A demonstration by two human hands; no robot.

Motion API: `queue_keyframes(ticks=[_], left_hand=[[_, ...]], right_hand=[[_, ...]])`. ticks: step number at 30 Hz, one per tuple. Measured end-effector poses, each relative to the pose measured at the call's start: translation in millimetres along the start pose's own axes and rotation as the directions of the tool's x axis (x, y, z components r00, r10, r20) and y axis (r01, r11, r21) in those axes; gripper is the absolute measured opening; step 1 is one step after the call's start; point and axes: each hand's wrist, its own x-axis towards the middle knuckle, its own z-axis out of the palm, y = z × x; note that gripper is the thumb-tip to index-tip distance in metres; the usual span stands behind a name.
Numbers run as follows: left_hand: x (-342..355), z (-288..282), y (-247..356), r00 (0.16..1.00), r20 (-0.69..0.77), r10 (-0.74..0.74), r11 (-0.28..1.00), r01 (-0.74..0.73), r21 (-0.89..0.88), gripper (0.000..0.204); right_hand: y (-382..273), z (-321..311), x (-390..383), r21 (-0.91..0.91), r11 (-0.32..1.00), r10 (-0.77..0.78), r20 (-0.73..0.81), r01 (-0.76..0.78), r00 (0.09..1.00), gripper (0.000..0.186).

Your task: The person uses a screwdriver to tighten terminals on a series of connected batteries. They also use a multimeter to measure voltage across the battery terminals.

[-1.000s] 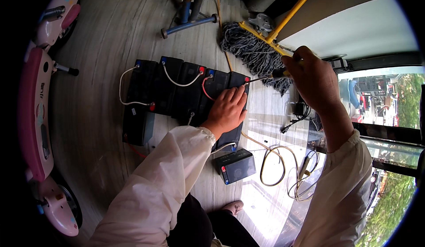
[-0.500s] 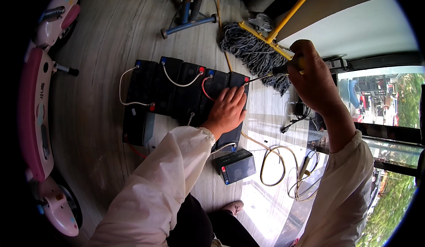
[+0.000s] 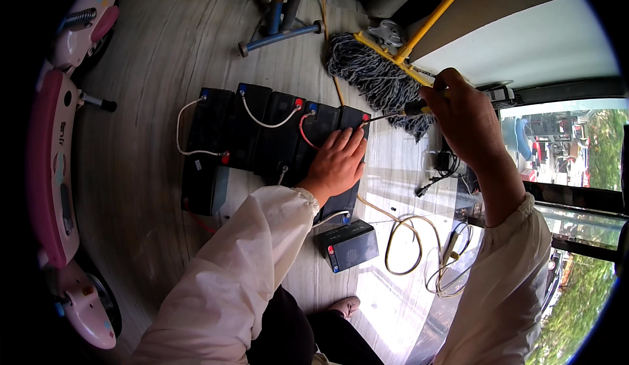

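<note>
Several black batteries (image 3: 249, 132) stand in a row on the floor, joined by short white and red wires with red and blue terminals. My left hand (image 3: 334, 162) lies with fingers stretched over the batteries at the right end of the row. My right hand (image 3: 462, 119) is wrapped round the handle of a screwdriver (image 3: 411, 108). Its thin shaft points left, and the tip is at the red terminal (image 3: 365, 117) of the right-end battery, close to my left fingertips. A separate black battery (image 3: 347, 244) sits nearer to me, apart from the row.
A grey mop (image 3: 377, 70) with a yellow frame lies beyond the batteries. A blue metal stand (image 3: 280, 37) is at the far side. Loose cable (image 3: 388, 254) coils on the floor at right, by a glass door (image 3: 570, 142). A pink scooter (image 3: 52, 168) stands at left.
My right hand has turned a little around the screwdriver handle and shifted slightly. The screwdriver tip stays at the red terminal, and my left hand keeps its place.
</note>
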Motion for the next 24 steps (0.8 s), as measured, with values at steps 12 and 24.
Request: queue_keyframes(ticks=[12, 24], left_hand=[[0, 1, 0, 1.000, 0.001, -0.012, 1.000, 0.012, -0.001, 0.051], [-1, 0, -1, 1.000, 0.003, -0.011, 1.000, 0.011, -0.009, 0.050]], right_hand=[[21, 19, 4, 0.008, 0.983, -0.179, -0.208, 0.185, 0.962, 0.031], [30, 23, 3, -0.015, 0.951, -0.304, -0.247, 0.310, 0.920, 0.033]])
